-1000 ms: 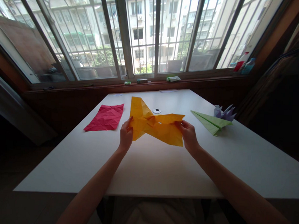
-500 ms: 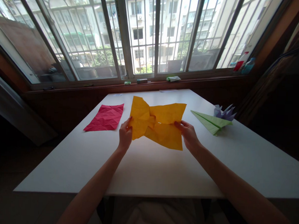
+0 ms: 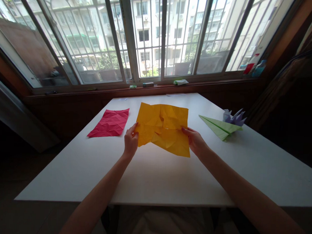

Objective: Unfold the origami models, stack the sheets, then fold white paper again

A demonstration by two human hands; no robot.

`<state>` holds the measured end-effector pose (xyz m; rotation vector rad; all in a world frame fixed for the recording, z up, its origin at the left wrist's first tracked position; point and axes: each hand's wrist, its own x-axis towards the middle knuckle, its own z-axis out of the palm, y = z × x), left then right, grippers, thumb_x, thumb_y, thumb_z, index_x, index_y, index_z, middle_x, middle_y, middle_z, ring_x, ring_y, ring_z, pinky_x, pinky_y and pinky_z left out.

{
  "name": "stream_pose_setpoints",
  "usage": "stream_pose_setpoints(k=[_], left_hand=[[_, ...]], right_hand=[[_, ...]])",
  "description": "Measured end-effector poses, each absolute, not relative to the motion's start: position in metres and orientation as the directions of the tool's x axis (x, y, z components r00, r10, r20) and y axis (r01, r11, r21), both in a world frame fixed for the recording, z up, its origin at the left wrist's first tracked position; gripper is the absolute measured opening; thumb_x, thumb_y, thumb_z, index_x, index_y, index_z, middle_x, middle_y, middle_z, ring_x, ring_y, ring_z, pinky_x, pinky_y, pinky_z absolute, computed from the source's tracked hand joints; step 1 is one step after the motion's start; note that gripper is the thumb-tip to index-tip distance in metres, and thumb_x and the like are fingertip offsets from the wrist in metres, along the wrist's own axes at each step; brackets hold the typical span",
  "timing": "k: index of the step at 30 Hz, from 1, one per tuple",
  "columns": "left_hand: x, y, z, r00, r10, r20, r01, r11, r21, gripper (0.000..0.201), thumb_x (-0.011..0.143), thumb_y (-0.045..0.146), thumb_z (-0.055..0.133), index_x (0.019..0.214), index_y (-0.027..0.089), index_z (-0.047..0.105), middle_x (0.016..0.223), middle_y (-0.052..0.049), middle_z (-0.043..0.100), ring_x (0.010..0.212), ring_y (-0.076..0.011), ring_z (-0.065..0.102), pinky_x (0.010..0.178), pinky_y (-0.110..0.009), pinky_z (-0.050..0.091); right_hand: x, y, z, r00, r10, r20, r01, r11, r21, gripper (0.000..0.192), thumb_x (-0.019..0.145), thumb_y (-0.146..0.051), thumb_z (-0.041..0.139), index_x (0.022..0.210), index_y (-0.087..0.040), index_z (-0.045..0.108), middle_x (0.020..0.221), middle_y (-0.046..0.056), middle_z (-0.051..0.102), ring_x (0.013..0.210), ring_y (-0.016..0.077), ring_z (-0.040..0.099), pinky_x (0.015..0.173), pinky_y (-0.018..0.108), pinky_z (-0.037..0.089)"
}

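A creased yellow paper sheet is held up just above the white worktop, its left edge pinched by the left hand and its right edge pinched by the right hand. Compared with half a second earlier, when the sheet was bunched at its middle into a bow-like shape, it has now been pulled almost flat, so the unfolding is judged to be nearly complete. A crumpled red sheet is seen lying to the left, and a folded green paper plane with a small purple paper model just behind it lies to the right.
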<state>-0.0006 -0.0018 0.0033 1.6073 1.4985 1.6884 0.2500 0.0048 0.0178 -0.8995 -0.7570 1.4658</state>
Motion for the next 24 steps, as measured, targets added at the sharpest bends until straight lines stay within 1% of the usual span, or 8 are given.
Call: stream_pose_setpoints(k=[5, 8, 12, 15, 18, 20, 22, 24], left_hand=[[0.001, -0.002, 0.004, -0.229, 0.852, 0.471, 0.449, -0.337, 0.828, 0.041, 0.075, 0.01, 0.046, 0.114, 0.019, 0.056, 0.114, -0.008, 0.058, 0.086, -0.0168, 0.055, 0.077, -0.031, 0.046], [0.004, -0.004, 0.005, -0.162, 0.838, 0.52, 0.511, -0.38, 0.771, 0.038, 0.076, 0.02, 0.052, 0.114, 0.018, 0.055, 0.117, -0.01, 0.054, 0.1, -0.0203, 0.052, 0.086, -0.035, 0.042], [0.01, -0.008, 0.003, -0.008, 0.835, 0.55, 0.517, -0.468, 0.717, 0.043, 0.08, 0.037, 0.052, 0.118, 0.018, 0.051, 0.128, -0.012, 0.046, 0.123, -0.0218, 0.036, 0.103, -0.039, 0.027], [0.012, -0.006, -0.003, 0.056, 0.886, 0.461, 0.47, -0.43, 0.771, 0.048, 0.082, 0.044, 0.046, 0.122, 0.018, 0.047, 0.133, -0.012, 0.042, 0.127, -0.0212, 0.032, 0.106, -0.039, 0.023], [0.011, 0.0, -0.012, 0.019, 0.949, 0.315, 0.395, -0.297, 0.869, 0.055, 0.081, 0.051, 0.044, 0.124, 0.016, 0.044, 0.135, -0.013, 0.04, 0.127, -0.0239, 0.033, 0.105, -0.041, 0.023], [0.011, 0.003, -0.014, 0.007, 0.977, 0.214, 0.287, -0.207, 0.935, 0.061, 0.079, 0.055, 0.046, 0.127, 0.017, 0.042, 0.137, -0.014, 0.038, 0.126, -0.0254, 0.035, 0.103, -0.041, 0.026], [0.012, 0.002, -0.012, 0.06, 0.991, 0.123, 0.143, -0.13, 0.981, 0.065, 0.077, 0.057, 0.047, 0.128, 0.018, 0.04, 0.134, -0.015, 0.042, 0.122, -0.0266, 0.04, 0.1, -0.04, 0.031], [0.014, -0.002, -0.007, 0.193, 0.98, 0.052, -0.009, -0.051, 0.999, 0.063, 0.077, 0.058, 0.047, 0.125, 0.017, 0.044, 0.125, -0.014, 0.051, 0.114, -0.0278, 0.048, 0.094, -0.041, 0.036]], right_hand=[[0.25, 0.006, 0.018, -0.104, 0.979, -0.176, -0.544, -0.204, -0.814, 0.014, 0.074, -0.014, 0.055, 0.084, -0.017, 0.063, 0.083, 0.005, 0.071, 0.075, 0.0185, 0.066, 0.078, 0.033, 0.052], [0.248, 0.005, 0.018, -0.147, 0.97, -0.195, -0.548, -0.244, -0.8, 0.015, 0.078, -0.016, 0.05, 0.086, -0.017, 0.062, 0.083, 0.004, 0.07, 0.075, 0.0174, 0.066, 0.077, 0.032, 0.053], [0.248, 0.005, 0.016, -0.154, 0.965, -0.212, -0.562, -0.262, -0.784, 0.015, 0.08, -0.016, 0.049, 0.087, -0.019, 0.062, 0.083, 0.002, 0.07, 0.077, 0.0161, 0.066, 0.081, 0.031, 0.051], [0.25, 0.007, 0.015, -0.195, 0.96, -0.203, -0.55, -0.278, -0.788, 0.015, 0.081, -0.019, 0.048, 0.09, -0.019, 0.061, 0.087, 0.002, 0.07, 0.082, 0.0165, 0.065, 0.084, 0.032, 0.05], [0.251, 0.005, 0.017, -0.255, 0.955, -0.154, -0.543, -0.273, -0.794, 0.016, 0.081, -0.02, 0.047, 0.09, -0.02, 0.06, 0.089, 0.003, 0.07, 0.086, 0.017, 0.065, 0.086, 0.033, 0.05], [0.251, 0.003, 0.019, -0.303, 0.948, -0.1, -0.536, -0.256, -0.805, 0.017, 0.08, -0.02, 0.047, 0.091, -0.02, 0.06, 0.09, 0.003, 0.069, 0.087, 0.0174, 0.064, 0.086, 0.033, 0.05], [0.25, -0.001, 0.022, -0.358, 0.932, -0.051, -0.526, -0.247, -0.814, 0.018, 0.08, -0.021, 0.047, 0.093, -0.02, 0.06, 0.091, 0.003, 0.069, 0.087, 0.0181, 0.065, 0.084, 0.033, 0.051], [0.249, -0.003, 0.024, -0.387, 0.922, -0.028, -0.525, -0.245, -0.815, 0.018, 0.079, -0.021, 0.049, 0.093, -0.02, 0.06, 0.09, 0.003, 0.069, 0.083, 0.0181, 0.065, 0.081, 0.032, 0.052]])
